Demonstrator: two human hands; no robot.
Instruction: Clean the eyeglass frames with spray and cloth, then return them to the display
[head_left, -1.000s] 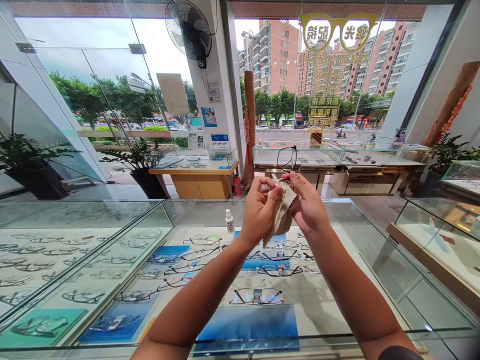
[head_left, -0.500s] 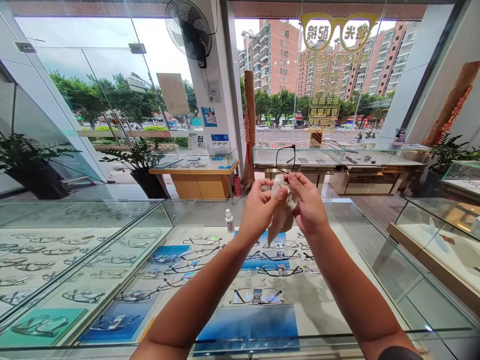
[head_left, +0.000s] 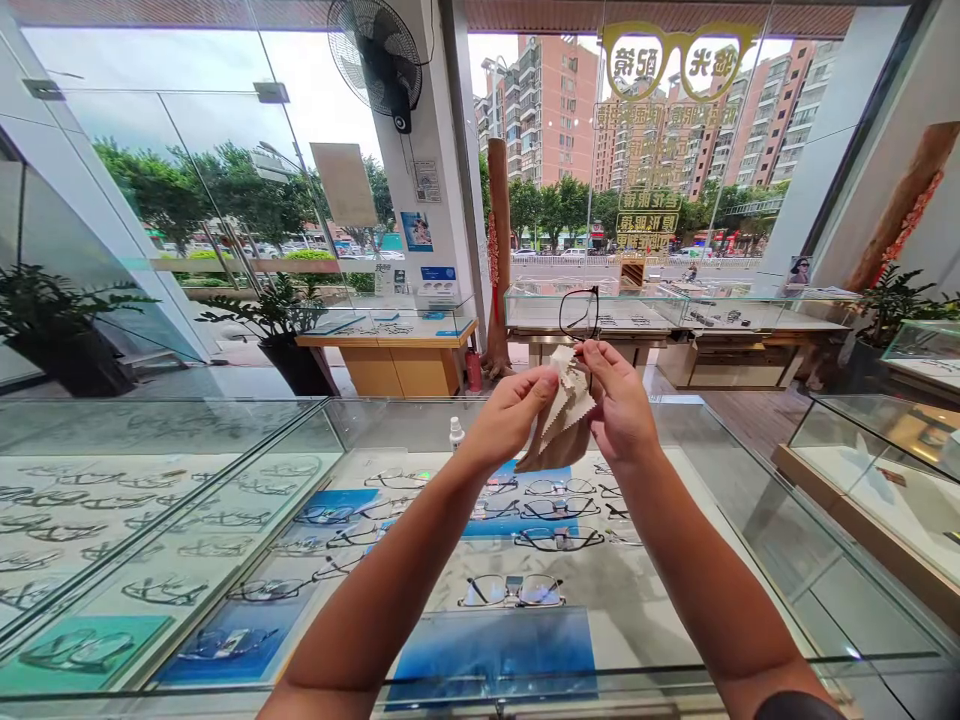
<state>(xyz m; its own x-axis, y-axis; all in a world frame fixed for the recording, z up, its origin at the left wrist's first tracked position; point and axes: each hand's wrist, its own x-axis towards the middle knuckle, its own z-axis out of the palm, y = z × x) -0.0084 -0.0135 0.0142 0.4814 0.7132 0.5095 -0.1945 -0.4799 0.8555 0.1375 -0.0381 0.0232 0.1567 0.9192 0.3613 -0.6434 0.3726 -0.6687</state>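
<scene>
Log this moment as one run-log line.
left hand: pinching cleaning cloth | right hand: holding black-framed glasses and cloth | below: glass display case, small bottle on top

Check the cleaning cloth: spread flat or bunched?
Bunched. The cleaning cloth hangs in folds, pinched between left hand and right hand below the black glasses.
</scene>
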